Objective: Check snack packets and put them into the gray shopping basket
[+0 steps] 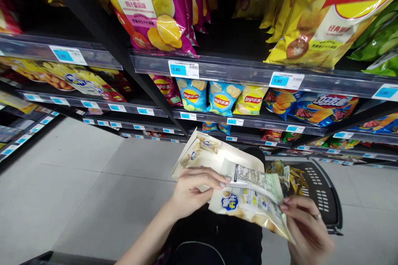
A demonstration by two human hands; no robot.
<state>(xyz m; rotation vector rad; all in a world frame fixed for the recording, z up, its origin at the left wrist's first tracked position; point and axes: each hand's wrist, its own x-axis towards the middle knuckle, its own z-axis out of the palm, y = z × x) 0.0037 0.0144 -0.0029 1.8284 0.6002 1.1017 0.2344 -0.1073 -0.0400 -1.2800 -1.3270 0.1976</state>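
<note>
A pale snack bag point(248, 211) with blue-and-yellow lettering is held in front of me, its printed back seam facing up. My left hand point(195, 188) pinches it by the left part of the seam. At the other end, the fingers of my right hand point(306, 221), with a ring on one, are closed on the bag's right edge. Just behind the bag is an open cream-coloured box point(230, 158), tilted, with small snack packets point(194, 153) at its left end. The bag hides the box's near right part.
A dark shopping basket point(334, 203) with snack packs point(298, 180) inside stands on the floor at right. Shelves point(217, 68) of chip bags point(222, 97) with price tags run across the front. Grey tiled floor point(93, 190) lies to the left.
</note>
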